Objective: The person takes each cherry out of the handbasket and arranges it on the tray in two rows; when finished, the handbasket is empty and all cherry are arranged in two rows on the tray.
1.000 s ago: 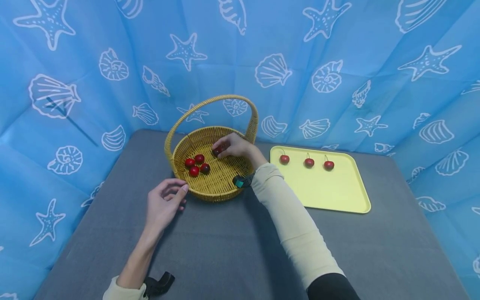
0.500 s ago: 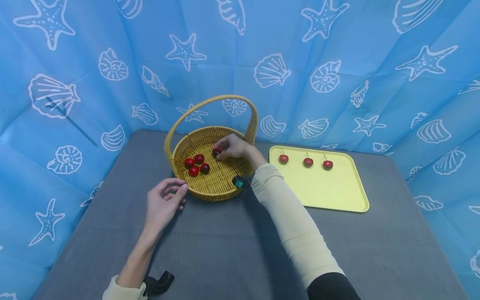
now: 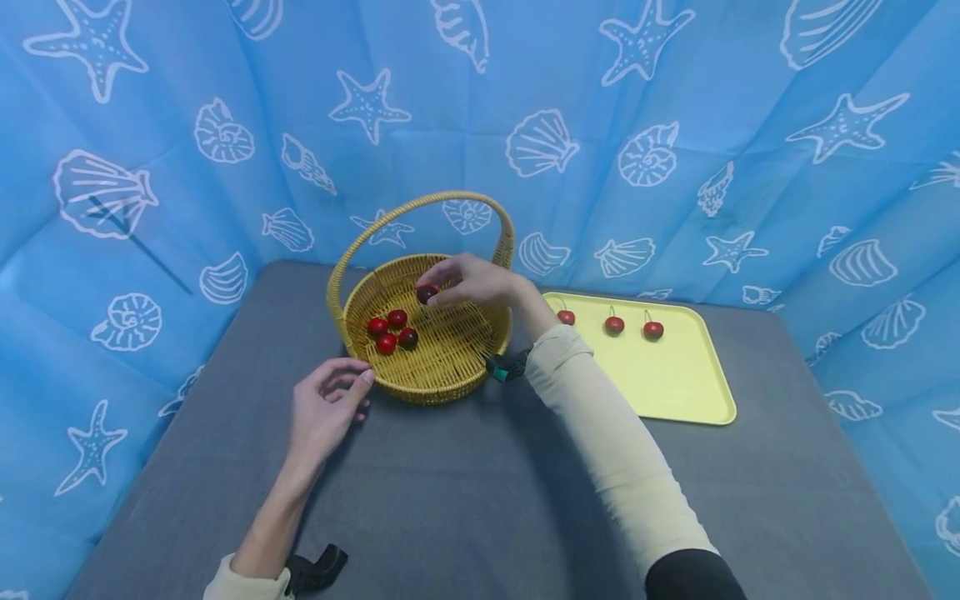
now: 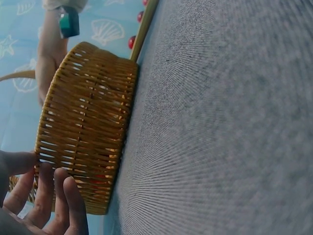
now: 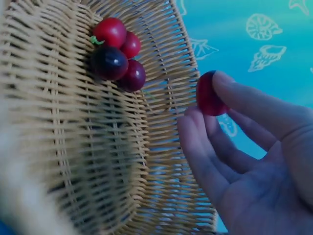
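A yellow wicker basket (image 3: 442, 367) with a tall handle stands at the back of the grey table. My left hand (image 3: 327, 408) holds its front left rim with the thumb at the edge and the fingers along the outer wall (image 4: 88, 117). My right hand (image 3: 480, 282) is over the basket's far right part and pinches a dark red plum (image 5: 210, 94) between thumb and fingers, lifted clear of the woven bottom. Several red and dark plums (image 3: 386, 343) lie together in the basket's left part; one in the right wrist view (image 5: 109, 32) has a green bit beside it.
To the right lies a yellow tray (image 3: 675, 383) with three stemmed cherries, such as the middle cherry (image 3: 614, 325), in a row near its far edge. A blue shell-patterned curtain (image 3: 555, 75) surrounds the grey tabletop (image 3: 435, 492) at the back and sides.
My right hand has risen from the basket's bottom with the plum and shifted slightly; its forearm has swung right, partly covering the left cherry. The left hand stays at the rim.
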